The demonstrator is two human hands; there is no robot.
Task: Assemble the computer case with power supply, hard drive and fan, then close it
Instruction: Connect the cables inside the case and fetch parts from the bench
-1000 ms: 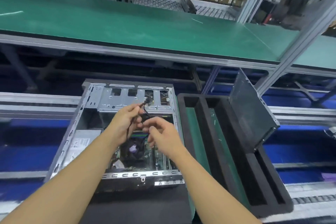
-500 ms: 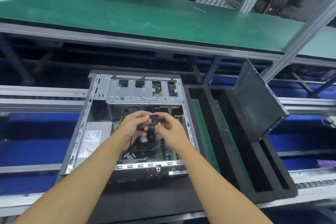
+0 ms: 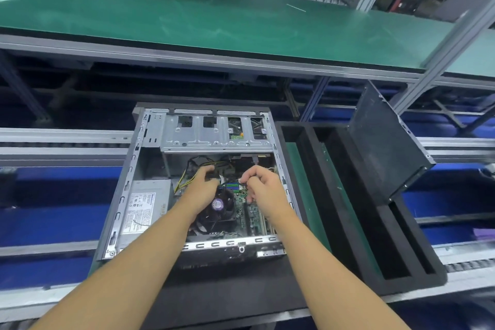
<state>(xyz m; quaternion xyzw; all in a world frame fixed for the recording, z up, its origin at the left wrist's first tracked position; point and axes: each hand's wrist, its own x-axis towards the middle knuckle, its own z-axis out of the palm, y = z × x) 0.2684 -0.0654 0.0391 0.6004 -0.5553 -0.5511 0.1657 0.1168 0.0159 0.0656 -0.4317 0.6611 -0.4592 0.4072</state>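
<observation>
The open computer case lies on its side on a black mat. A grey power supply with a white label sits in its left part. A black cooler fan sits over the motherboard. The metal drive cage spans the far end. My left hand reaches into the black and yellow cables and its fingers curl around some of them. My right hand pinches a small connector on a thin cable just above the board. The dark side panel leans upright at the right.
A black foam tray with long slots stands to the right of the case and holds the side panel. A green conveyor belt runs across the far side. Metal rails and blue surfaces lie to the left and right.
Both hands have dropped from the drive cage deeper into the case and moved apart, the left among the cables, the right over the board. The camera has come closer.
</observation>
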